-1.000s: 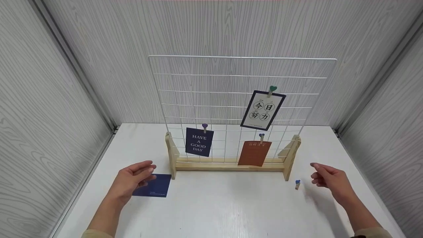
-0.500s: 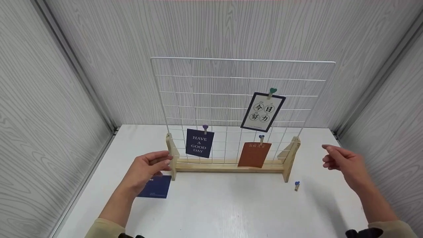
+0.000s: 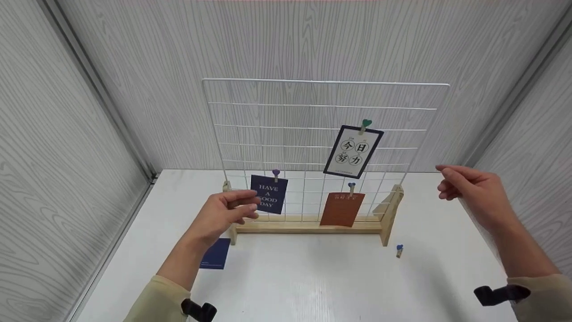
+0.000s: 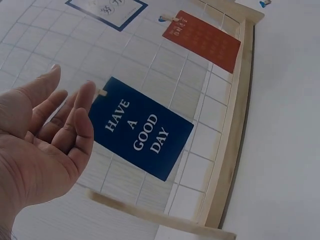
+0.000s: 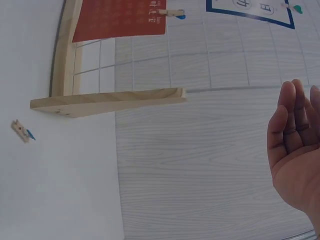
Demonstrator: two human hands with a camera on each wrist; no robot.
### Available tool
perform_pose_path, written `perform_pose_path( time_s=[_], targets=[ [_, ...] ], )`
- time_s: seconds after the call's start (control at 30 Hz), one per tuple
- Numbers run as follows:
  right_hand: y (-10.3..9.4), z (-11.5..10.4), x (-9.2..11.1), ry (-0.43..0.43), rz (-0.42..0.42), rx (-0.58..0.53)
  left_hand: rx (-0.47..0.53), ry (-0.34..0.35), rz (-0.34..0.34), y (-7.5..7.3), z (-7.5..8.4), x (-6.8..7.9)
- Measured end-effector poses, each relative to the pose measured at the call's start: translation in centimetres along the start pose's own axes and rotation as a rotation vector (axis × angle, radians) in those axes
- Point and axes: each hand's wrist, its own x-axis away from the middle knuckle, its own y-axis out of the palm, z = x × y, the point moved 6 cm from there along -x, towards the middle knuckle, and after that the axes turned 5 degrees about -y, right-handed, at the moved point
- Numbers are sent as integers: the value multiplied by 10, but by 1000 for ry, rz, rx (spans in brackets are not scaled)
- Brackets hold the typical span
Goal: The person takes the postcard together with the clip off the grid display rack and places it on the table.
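Observation:
My left hand, fingers loosely bent, is raised in front of the navy "HAVE A GOOD DAY" card and covers part of it in the head view. Nothing is in its grasp; whether it touches the card I cannot tell. A purple heart clothespin fastens that card to the white wire grid. Right of the grid, my right hand hovers with nothing held and its fingers relaxed. A loose clothespin with a blue heart lies on the table below it. Another navy card lies flat, partly hidden by my left forearm.
A wooden stand props up the grid. On the grid hang a white card with a dark border, under a green heart clothespin, and a rust-red card. Pale wood-grain panels enclose the white table.
Both hands have risen away from the table. The left has moved right, from over the loose navy card to before the hanging one; the right has drifted outward. Cards and clothespins have stayed put.

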Motion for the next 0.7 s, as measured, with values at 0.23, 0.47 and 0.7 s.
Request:
perform_pose_path(
  time_s=[0.23,0.47,0.7],
  targets=[
    [13,-32,-20,-49,-55,138,14,39,-61,20,26,-10],
    [26,-63,-34,-145,-103,288,22,49,-102,37,44,-17],
    [44,-80,-51,-171,-107,297,17,64,-128,56,58,-32]
  ],
)
